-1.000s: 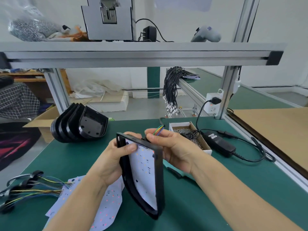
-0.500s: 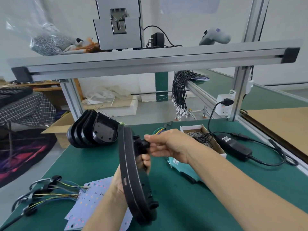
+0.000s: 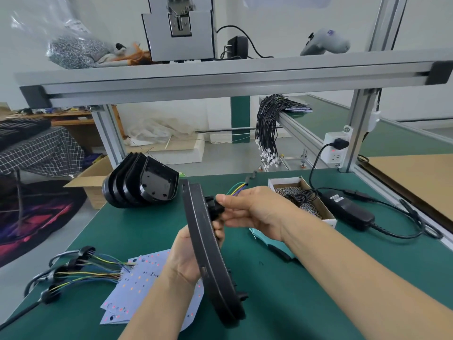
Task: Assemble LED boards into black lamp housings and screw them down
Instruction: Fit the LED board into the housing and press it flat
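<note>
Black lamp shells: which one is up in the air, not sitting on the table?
The black housing in both hands, held edge-on. The left hand grips it; the right hand pinches its plug. The other housings rest stacked on the mat.

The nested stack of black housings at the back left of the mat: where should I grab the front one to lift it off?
Probably by the front housing's raised rim, fingers coming from the right, where its squared edge stands free of the stack of housings. Its left, rounded end sits nested in the shells behind, so that side offers little to hold. Both hands are busy now.
</note>
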